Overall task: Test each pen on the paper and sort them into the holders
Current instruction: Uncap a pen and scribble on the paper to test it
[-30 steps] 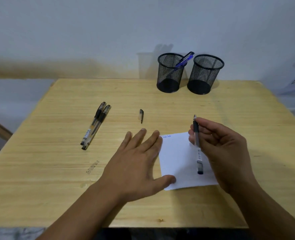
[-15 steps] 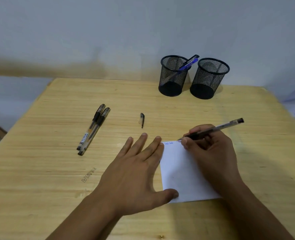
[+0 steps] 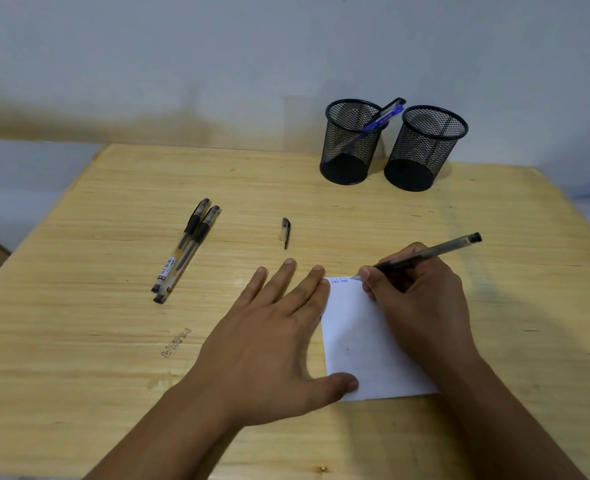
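Black pen (image 3: 425, 256) gripped in writing pose by right hand (image 3: 421, 299), fingers (image 3: 368, 275) pinched round the barrel near the tip, tip down at the top edge of the paper (image 3: 359, 337), just right of two small blue scribbles. Left hand (image 3: 269, 344) flat, fingers straight and spread, pinning the paper's left edge to the table (image 3: 78, 341), thumb on the lower corner. Loose cap (image 3: 285, 232) lying beyond the left hand, apart from everything.

Progress, as judged: early. One blue pen (image 3: 381, 117) already sorted, leaning in the left mesh holder (image 3: 350, 143); right holder (image 3: 425, 147) apparently empty. Second pen under test now. Two capped pens (image 3: 186, 251) side by side at left, untouched, yet to be tested and sorted.

Against a second ago: pen then held upright off the paper, tip pointing away; since turned over into writing grip and brought down to the sheet. Left hand unmoved on the paper; cap, pair of pens and holders unchanged.
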